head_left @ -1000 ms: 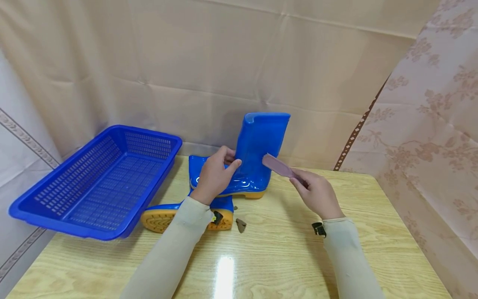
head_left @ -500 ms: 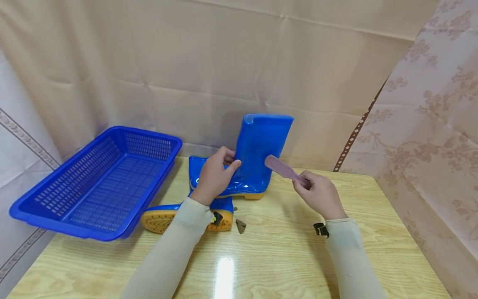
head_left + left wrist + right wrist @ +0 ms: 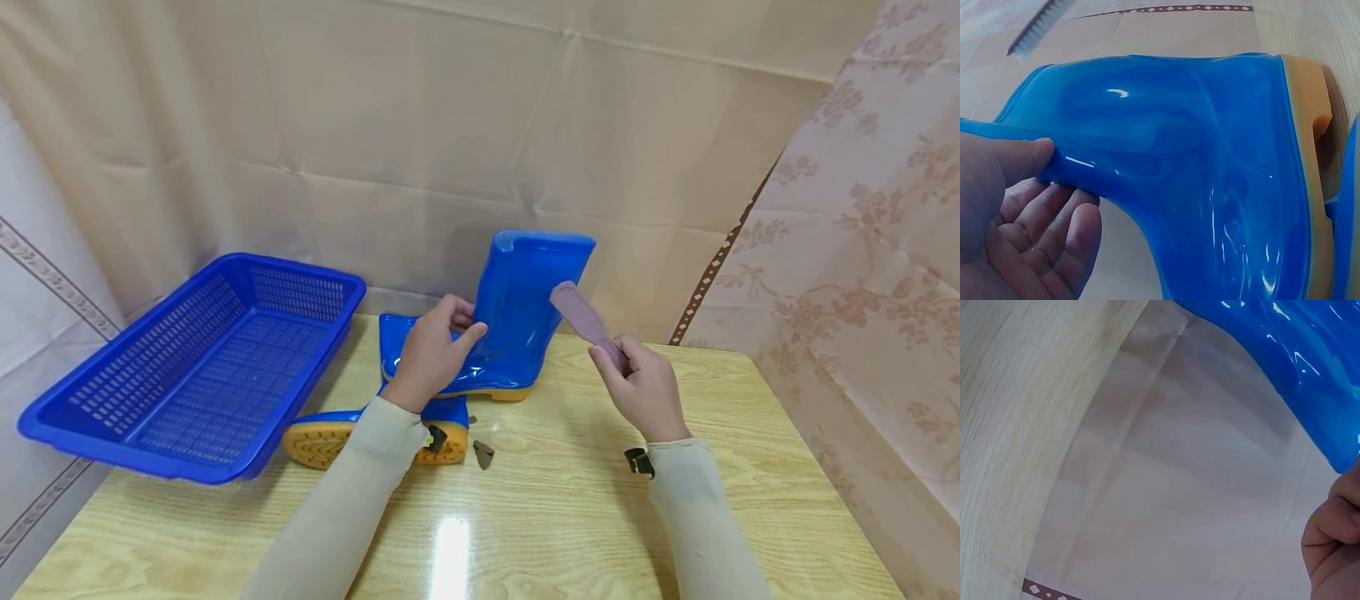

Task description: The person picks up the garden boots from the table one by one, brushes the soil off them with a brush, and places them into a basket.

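A blue rubber boot [image 3: 525,317] with a yellow-orange sole stands upright. My left hand [image 3: 435,350] pinches the front of its shaft; in the left wrist view the thumb lies on one side and the fingers [image 3: 1041,219] curl behind. My right hand [image 3: 645,387] grips the handle of a brush [image 3: 579,312] with a mauve back. Its white bristles [image 3: 1038,28] show in the left wrist view, apart from the boot there. A second blue boot [image 3: 315,437] lies on its side, sole facing me, partly hidden by my left forearm.
To the left a blue plastic basket [image 3: 300,400] sits on the wooden table [image 3: 570,517]. Small brown flakes [image 3: 483,454] lie beside the lying boot's heel. A beige curtain [image 3: 420,150] hangs behind, and a floral cloth [image 3: 870,292] borders the right side.
The brush has risen along the boot's shaft and tipped more upright, shifting right. The boot's top has leaned slightly right. My left hand keeps its hold nearly in place.
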A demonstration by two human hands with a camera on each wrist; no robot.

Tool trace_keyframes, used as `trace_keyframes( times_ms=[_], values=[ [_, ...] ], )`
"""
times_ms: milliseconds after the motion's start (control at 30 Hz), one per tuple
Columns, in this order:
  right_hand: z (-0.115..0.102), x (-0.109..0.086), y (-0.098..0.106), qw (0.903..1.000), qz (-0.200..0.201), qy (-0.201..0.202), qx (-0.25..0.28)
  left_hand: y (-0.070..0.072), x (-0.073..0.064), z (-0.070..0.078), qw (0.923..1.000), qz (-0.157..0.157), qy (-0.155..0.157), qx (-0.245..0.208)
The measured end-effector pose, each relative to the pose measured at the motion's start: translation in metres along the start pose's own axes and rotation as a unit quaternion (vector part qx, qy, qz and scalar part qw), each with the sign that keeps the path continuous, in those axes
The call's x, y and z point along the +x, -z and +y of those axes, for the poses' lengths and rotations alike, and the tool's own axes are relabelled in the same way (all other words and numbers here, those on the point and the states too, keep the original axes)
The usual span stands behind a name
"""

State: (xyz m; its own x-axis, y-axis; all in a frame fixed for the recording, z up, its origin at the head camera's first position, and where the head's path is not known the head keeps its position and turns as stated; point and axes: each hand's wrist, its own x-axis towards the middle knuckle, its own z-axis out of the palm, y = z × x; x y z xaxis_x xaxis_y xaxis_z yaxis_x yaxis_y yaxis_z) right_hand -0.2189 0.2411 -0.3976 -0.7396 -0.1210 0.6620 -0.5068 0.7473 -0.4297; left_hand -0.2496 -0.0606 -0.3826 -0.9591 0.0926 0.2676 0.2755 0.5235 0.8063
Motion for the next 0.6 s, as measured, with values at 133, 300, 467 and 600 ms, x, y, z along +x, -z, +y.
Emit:
trace_keyframes(
  times_ms=[133,300,467,600],
  values=[
    [-0.0008,0.0005,-0.0013,0.9999,0.013,0.005,0.0,0.0019,-0.0003,0.0009,0.9999,-0.011,-0.011,0.002],
    [-0.0016,0.0003,-0.001,0.9992,0.039,-0.003,-0.009,0.0025,-0.0009,0.0027,0.9991,-0.015,-0.022,0.033],
    [-0.0003,0.0002,0.0002,0.998,0.059,-0.021,-0.011,0.0019,-0.0014,0.0026,0.9984,-0.016,-0.024,0.048],
    [-0.0007,0.0013,0.0009,0.9977,0.064,-0.02,-0.007,0.0022,-0.0006,0.0004,0.9984,-0.016,-0.03,0.044]
  ],
)
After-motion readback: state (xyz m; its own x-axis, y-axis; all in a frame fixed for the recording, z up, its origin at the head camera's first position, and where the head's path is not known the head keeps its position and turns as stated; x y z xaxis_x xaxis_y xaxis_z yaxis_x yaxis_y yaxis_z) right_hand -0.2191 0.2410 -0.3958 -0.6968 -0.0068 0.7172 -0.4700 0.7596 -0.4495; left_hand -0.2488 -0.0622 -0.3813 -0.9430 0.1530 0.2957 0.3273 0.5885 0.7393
